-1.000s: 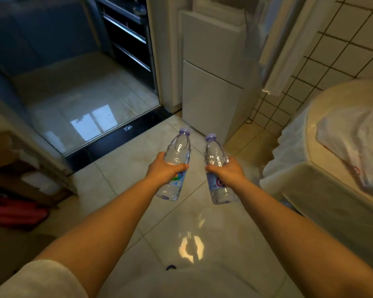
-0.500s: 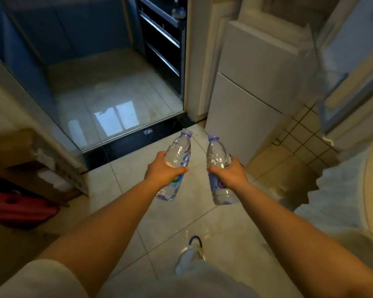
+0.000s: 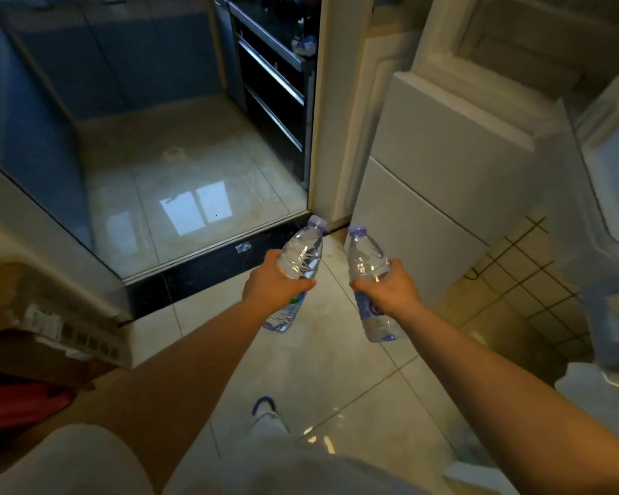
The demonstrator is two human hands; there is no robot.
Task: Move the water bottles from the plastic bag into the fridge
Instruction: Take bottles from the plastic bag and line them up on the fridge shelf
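Clear bottle [image 3: 300, 257] in left grip [image 3: 273, 285], another [image 3: 367, 260] in right [image 3: 390, 289].

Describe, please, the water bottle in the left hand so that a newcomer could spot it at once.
Start at the white fridge on the right, then drop to the two outstretched hands before it. The left hand grips one clear, purple-capped water bottle. Unlike the other bottle, it leans rightward and lies nearer the dark kitchen threshold.

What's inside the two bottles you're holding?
Clear water shows through the left bottle and the right bottle. The left hand, right hand and the labels cover each bottle's middle, so that part is hidden.
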